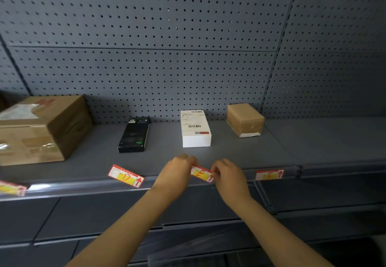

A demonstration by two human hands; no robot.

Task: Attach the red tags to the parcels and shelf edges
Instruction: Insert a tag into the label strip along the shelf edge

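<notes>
Both hands pinch the red tag between them.

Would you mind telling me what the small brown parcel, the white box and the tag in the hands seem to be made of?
Small brown parcel: apparently matte cardboard, with glossy tape.
White box: likely smooth white card, carrying a printed barcode label.
Red tag: seemingly thin paper or card; left hand and right hand pinch its ends.

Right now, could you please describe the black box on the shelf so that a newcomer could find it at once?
On the grey shelf in front of the pegboard wall, four parcels stand in a row. The black box is second from the left, between the large cardboard box and the white box. It alone is black, long and flat.
</notes>
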